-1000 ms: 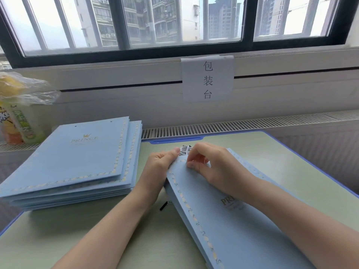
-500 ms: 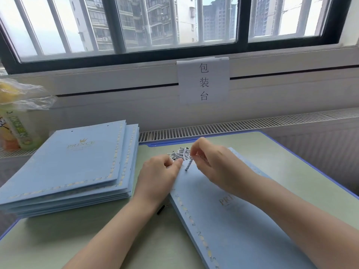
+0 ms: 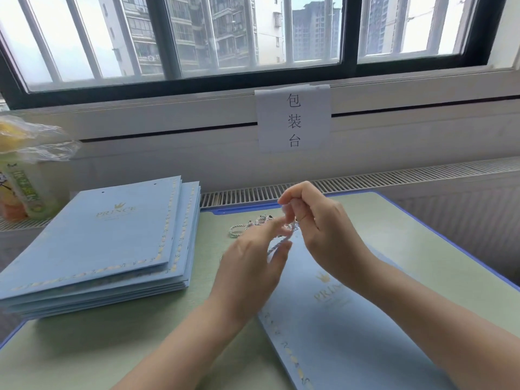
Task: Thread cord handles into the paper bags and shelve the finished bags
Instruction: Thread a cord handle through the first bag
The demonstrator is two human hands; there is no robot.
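Note:
A flat light-blue paper bag [image 3: 346,327] with a gold crown logo lies on the green table in front of me. My right hand [image 3: 318,223] is raised above the bag's top edge and pinches a white twisted cord [image 3: 277,246] between thumb and fingertips. My left hand [image 3: 253,263] hovers just left of it, fingers relaxed and spread, blurred, close to the hanging cord; whether it touches the cord I cannot tell. A small heap of more cords [image 3: 253,223] lies on the table behind the hands.
A stack of several flat blue bags [image 3: 107,243] sits at the left of the table [image 3: 408,249]. A green drink bottle under a plastic bag [image 3: 22,187] stands on the sill at far left. A paper sign [image 3: 292,119] hangs below the window.
Both hands have lifted off the bag's top edge. My right hand has risen, drawing a cord up from the heap. My left hand let go of the bag and opened.

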